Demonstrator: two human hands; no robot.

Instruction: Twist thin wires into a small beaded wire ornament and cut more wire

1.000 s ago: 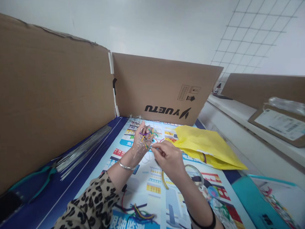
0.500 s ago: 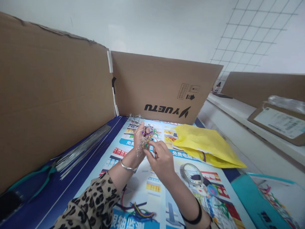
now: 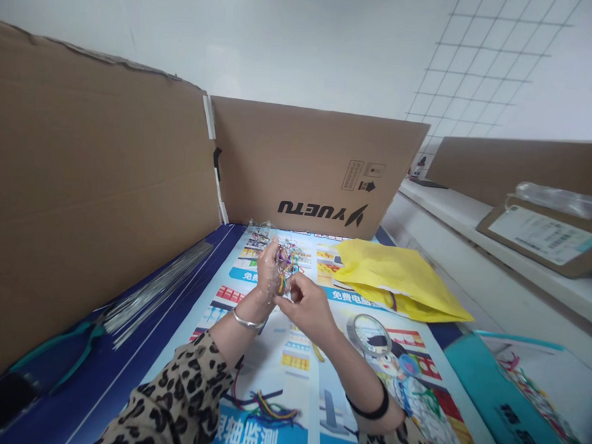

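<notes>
Tangle of fine coloured strands [image 3: 283,273] between the hands too blurred to count; it hides part of the left hand's [image 3: 266,269] fingers. Right hand's [image 3: 308,308] fingertips too small to tell whether they pinch a strand. Yellow curved piece [image 3: 319,353] partly behind the right forearm. Both leopard-print sleeves [image 3: 173,399] run off the bottom edge. Dark object [image 3: 3,393], lower left, cut off, can't identify. Teal pouch [image 3: 498,397] cropped bottom right, contents blurred. Small bottle [image 3: 419,166] on ledge, label unreadable.

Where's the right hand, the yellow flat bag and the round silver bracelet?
Right hand [image 3: 311,311]: head view, back of hand.
Yellow flat bag [image 3: 403,277]: head view, top side.
Round silver bracelet [image 3: 247,322]: head view, front band.
</notes>
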